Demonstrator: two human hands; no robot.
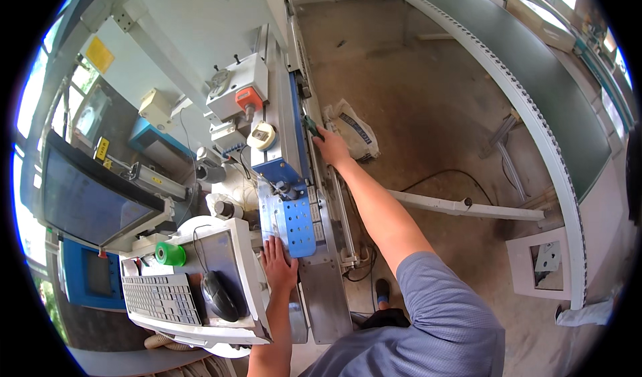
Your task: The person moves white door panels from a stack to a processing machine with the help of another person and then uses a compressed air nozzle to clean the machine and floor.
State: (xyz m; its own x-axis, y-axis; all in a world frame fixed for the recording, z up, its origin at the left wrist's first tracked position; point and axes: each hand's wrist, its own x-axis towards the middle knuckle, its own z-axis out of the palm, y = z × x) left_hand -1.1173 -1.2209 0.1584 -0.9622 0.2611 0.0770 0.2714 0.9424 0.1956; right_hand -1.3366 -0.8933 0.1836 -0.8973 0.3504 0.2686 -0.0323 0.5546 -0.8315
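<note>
Dark-green tool (310, 125) — in right hand (332, 148)

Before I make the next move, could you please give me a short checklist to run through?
1. Green-handled tool in the right hand: ok.
2. Left hand open by the blue perforated plate: ok.
3. Tool's tip seated: cannot tell, too small.
4. Mouse and keyboard on their tray, apart from both hands: ok.
5. Floor free of loose cables: not ok, a dark cable lies there.

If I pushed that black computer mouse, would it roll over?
Probably not: the black computer mouse looks low and wide, so it should slide, not tip. Its plastic-looking shell suggests it's light. Its thin cord might tug back.
</note>
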